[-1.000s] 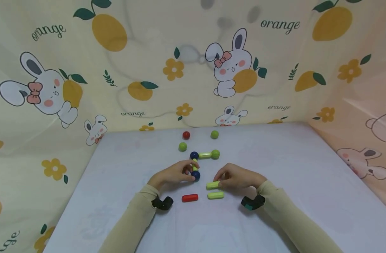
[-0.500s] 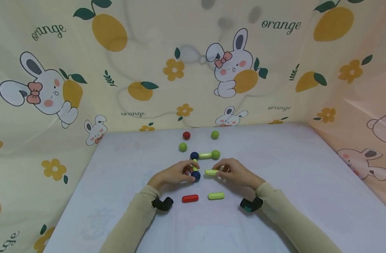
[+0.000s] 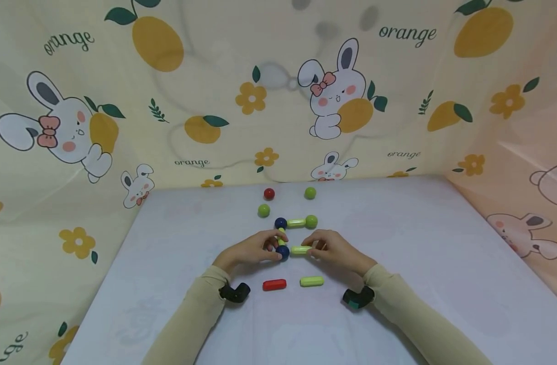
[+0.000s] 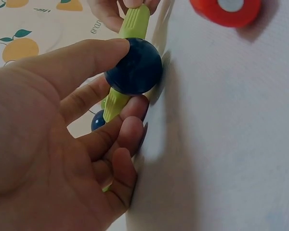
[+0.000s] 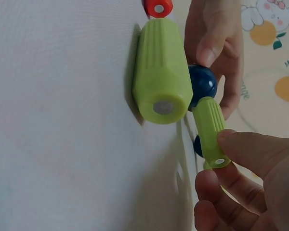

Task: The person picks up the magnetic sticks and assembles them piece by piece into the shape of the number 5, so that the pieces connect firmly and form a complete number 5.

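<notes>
My left hand holds the near dark blue ball, thumb on the ball and fingers by the yellow-green magnetic rod behind it. That rod runs back to a second blue ball. From there another yellow-green rod leads right to a green ball. Between thumb and fingers, my right hand pinches a loose yellow-green rod. Its far end lies right at the near blue ball; in the wrist views the two seem to touch. Fingertips partly cover both rods near the hands.
Nearer me lie a red rod and a spare yellow-green rod on the white tabletop. Farther back sit a red ball and two loose green balls, one left and one right. A printed cloth hangs behind.
My right hand has lifted the yellow-green rod from beside the spare one and carried it away from me and left to the near blue ball. My left hand stays in place.
</notes>
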The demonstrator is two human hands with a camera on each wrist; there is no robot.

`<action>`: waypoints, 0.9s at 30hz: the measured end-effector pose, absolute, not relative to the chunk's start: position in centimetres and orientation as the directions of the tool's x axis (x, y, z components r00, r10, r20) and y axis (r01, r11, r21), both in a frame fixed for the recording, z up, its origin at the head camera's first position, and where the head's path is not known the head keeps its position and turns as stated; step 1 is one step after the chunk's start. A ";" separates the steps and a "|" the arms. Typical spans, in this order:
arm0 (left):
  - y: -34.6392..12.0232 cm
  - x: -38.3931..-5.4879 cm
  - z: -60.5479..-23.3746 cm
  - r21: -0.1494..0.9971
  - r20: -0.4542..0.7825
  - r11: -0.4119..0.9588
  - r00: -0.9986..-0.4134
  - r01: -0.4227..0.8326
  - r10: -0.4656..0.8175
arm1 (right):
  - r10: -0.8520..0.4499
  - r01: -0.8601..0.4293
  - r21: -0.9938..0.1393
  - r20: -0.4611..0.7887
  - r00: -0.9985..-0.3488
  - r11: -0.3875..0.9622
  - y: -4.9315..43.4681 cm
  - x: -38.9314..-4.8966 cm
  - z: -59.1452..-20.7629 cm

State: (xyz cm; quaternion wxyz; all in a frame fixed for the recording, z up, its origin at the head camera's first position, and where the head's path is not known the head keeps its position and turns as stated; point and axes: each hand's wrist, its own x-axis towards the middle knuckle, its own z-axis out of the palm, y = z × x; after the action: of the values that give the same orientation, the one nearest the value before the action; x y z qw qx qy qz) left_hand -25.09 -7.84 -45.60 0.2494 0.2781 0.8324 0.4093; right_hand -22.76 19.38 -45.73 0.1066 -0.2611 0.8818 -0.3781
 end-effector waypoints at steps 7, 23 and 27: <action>-7.7 -25.1 -45.3 0.812 -0.192 0.521 -0.724 0.262 0.663 | -0.535 -0.391 -0.722 0.035 -0.844 0.571 19.0 -22.7 -45.7; -7.7 -24.9 -45.5 0.814 -0.185 0.517 -0.726 0.265 0.663 | -0.509 -0.369 -0.737 0.040 -0.860 0.566 18.8 -22.6 -45.7; -7.7 -24.9 -45.6 0.816 -0.181 0.513 -0.725 0.266 0.664 | -0.510 -0.367 -0.742 0.039 -0.859 0.561 18.8 -22.5 -45.8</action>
State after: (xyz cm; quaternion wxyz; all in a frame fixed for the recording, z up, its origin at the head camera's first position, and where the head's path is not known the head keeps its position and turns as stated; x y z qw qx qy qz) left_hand -24.91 -7.73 -45.58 0.2446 0.2785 0.8347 0.4074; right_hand -22.54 18.80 -45.76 0.0902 -0.2493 0.8789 -0.3966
